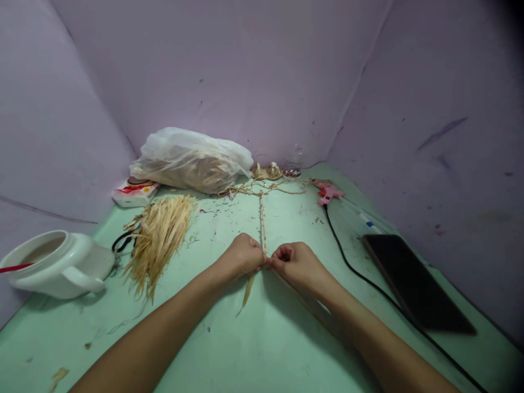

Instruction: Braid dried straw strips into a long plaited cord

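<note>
Cord of plaited, straw-coloured fibre (pixel 263 221) runs down the middle of the pale green tabletop (pixel 229 349), its near end pinched between two bare hands. The left hand (pixel 244 255) is curled, thumb and fingers clamped on that end; the right hand (pixel 301 266) meets it there, thumb and forefinger pressed together on the fibre, the other fingers loosely bent. A loose fibre tail (pixel 246 295) hangs out below the left hand and lies towards the near edge. The cord's far part spreads into a loose tangle in front of a translucent plastic bag (pixel 196 155) with tan material inside.

To the left, a sheaf of dry fibre strips (pixel 164 237) lies fanned out, a black loop (pixel 121 239) showing beside it. Further left, a white handled jug (pixel 88 256) lies on its side with a red stick (pixel 16 268) across its mouth. A small white-and-red box (pixel 137 195) sits by the bag.

At the right, a pink glue gun (pixel 331 191) trails a black cable (pixel 356 267) towards the near edge, passing beside a dark smartphone (pixel 413 284) lying flat near the purple wall (pixel 458 180).
</note>
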`<state>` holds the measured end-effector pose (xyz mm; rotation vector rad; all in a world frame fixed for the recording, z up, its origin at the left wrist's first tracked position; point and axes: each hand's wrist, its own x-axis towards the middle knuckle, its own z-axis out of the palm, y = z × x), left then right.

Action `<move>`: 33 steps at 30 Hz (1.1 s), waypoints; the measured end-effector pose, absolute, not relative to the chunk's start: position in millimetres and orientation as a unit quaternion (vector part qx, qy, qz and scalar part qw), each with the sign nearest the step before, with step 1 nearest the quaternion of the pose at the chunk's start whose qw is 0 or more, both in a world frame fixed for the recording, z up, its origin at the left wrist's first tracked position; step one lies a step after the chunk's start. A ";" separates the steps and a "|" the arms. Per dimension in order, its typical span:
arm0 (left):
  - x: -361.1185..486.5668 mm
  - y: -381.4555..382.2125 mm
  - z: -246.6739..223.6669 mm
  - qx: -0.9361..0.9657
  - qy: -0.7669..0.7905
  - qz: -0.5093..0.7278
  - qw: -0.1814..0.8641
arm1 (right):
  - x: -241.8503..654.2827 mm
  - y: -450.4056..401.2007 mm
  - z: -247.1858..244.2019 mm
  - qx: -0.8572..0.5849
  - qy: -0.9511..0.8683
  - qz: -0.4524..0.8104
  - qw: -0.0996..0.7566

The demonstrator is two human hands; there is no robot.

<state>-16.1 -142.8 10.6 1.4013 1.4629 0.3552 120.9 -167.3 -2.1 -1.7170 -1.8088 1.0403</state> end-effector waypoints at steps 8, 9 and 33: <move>-10.3 -149.6 26.6 0.528 0.626 0.146 0.555 | 100.5 -192.5 4.8 -0.582 -0.765 0.217 0.168; -11.4 -148.3 23.3 0.536 0.611 0.154 0.563 | 100.3 -193.2 4.4 -0.581 -0.771 0.208 0.158; -23.4 -141.7 23.0 0.614 0.580 0.098 0.526 | 117.1 -158.0 -13.3 -0.557 -0.569 0.532 0.287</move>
